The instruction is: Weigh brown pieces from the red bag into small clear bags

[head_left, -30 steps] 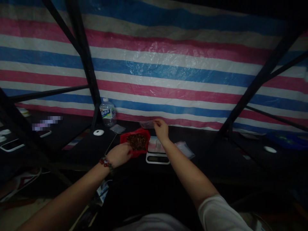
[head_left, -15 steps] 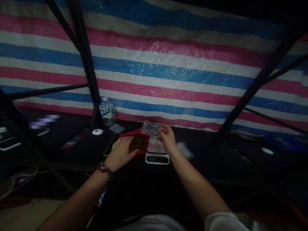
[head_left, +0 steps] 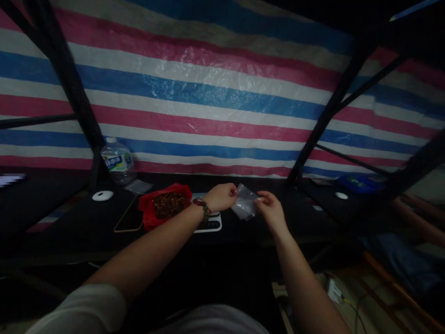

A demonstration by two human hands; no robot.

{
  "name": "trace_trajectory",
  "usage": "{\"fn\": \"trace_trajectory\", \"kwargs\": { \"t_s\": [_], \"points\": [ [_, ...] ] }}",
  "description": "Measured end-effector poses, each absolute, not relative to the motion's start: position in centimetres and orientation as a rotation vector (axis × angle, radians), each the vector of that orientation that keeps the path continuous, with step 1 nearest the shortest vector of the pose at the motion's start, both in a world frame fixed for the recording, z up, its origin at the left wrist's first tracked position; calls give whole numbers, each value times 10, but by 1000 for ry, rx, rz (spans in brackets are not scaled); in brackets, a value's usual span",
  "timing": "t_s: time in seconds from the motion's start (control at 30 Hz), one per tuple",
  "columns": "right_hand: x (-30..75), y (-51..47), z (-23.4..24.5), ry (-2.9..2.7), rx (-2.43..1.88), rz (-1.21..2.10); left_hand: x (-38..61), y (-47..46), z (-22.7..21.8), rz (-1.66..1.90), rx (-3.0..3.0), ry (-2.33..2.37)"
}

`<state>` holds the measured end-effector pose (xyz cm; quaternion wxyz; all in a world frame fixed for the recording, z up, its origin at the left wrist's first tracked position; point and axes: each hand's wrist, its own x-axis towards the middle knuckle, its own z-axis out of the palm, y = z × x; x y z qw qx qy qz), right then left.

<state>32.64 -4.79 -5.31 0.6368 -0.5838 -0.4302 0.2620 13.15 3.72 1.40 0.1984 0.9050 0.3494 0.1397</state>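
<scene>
A small clear plastic bag [head_left: 244, 204] is between my two hands, just right of the scale. My left hand [head_left: 222, 196] pinches its left edge, crossing in front of the scale. On the bag's right edge, the fingers of my right hand [head_left: 271, 211] are closed. Whether it is a single bag or several stacked, I cannot tell. The white digital scale [head_left: 212, 226] is partly hidden under my left wrist. Left of it, a red bag [head_left: 148, 215] lies open, full of brown dried pieces [head_left: 169, 204].
A phone [head_left: 127, 218] lies beside the red bag. Further left are a white mouse [head_left: 103, 195], a flat clear packet [head_left: 139, 186] and a large plastic bottle [head_left: 118, 162]. Dark metal posts [head_left: 74, 93] frame the table. At far right, another person's arm [head_left: 419, 213] shows.
My left hand has left the red bag and moved right across the scale to the clear bag. My right hand has moved to the right of the scale. The view has turned right.
</scene>
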Motion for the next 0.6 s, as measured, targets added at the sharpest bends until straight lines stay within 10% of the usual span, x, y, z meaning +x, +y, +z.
{"fn": "trace_trajectory", "kwargs": {
  "t_s": [0.6],
  "points": [
    [338,-23,-132,-1491,-2351,177,248,116,-90,-256,2391,1303]
  ]
}}
